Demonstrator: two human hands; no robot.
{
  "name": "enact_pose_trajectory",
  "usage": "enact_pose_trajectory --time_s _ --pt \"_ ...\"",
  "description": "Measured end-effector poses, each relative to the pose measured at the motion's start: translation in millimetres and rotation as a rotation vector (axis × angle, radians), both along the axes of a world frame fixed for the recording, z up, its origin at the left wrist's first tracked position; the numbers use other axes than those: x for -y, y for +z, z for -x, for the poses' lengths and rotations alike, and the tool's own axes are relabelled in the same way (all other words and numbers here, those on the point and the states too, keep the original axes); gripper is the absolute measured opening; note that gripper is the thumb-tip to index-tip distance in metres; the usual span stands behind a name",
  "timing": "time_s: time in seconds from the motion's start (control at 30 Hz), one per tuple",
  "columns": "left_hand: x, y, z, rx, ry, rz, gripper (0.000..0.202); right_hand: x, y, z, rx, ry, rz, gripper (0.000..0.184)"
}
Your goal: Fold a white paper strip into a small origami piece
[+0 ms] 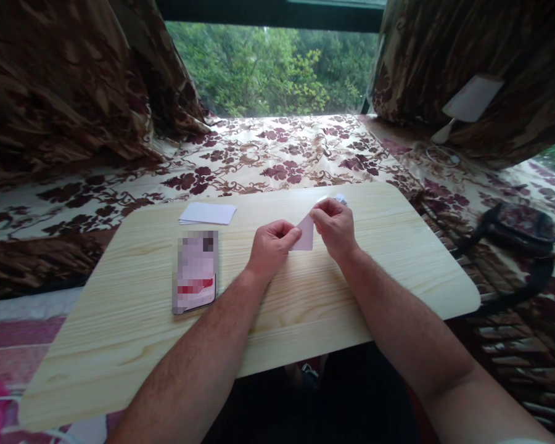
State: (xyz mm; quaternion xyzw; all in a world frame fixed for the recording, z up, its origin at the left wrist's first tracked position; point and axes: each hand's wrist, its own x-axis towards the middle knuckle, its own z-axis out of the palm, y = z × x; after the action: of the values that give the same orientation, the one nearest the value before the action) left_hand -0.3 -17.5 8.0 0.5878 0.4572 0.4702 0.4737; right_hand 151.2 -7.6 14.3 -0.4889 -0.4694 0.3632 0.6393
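Head view: the left hand (269, 248) is pinching a pale paper (306, 235) by its left side, the right hand (337, 227) is gripping its upper-right corner, both working above the table (398, 259).

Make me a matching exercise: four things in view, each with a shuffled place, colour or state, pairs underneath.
1. small paper
2. white cards
3. phone
4. lamp

A. on the table, beyond the phone
B. in front of the right curtain
C. gripped by the left hand, right hand at its corner
D. pale pink with a red band

Pairs: 1C, 2A, 3D, 4B
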Motion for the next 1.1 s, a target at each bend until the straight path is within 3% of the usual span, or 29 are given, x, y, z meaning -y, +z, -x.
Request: enact_pose_trajectory --time_s 0.27,0.37,0.53,0.8,0.97,1.1 --pt "-1.5 -4.9 2.4 0.023 0.026 0.023 0.024 -9.5 2.7 -13.3 -0.138 -0.138 0.017 0.01" --pt "-3.4 -7.6 2.9 0.079 0.051 0.037 0.024 -11.0 4.3 -16.3 -0.177 -0.061 0.032 0.011" --pt "-5.4 -9.7 3.9 0.106 0.043 0.012 0.024 -3.7 5.2 -7.1 -0.162 0.189 0.043 0.009" --pt "-1.5 -4.7 1.8 0.134 0.045 0.006 0.029 -2.3 4.2 -6.2 -0.102 0.224 0.035 0.019" --pt "-2.0 -6.2 0.0 0.307 -0.017 0.078 0.033 -4.1 1.1 -9.5 -0.177 0.335 0.072 0.026" --pt "0.3 -4.2 0.0 0.309 -0.035 0.056 0.032 -3.6 0.3 -10.9 -0.224 0.403 0.062 0.03"
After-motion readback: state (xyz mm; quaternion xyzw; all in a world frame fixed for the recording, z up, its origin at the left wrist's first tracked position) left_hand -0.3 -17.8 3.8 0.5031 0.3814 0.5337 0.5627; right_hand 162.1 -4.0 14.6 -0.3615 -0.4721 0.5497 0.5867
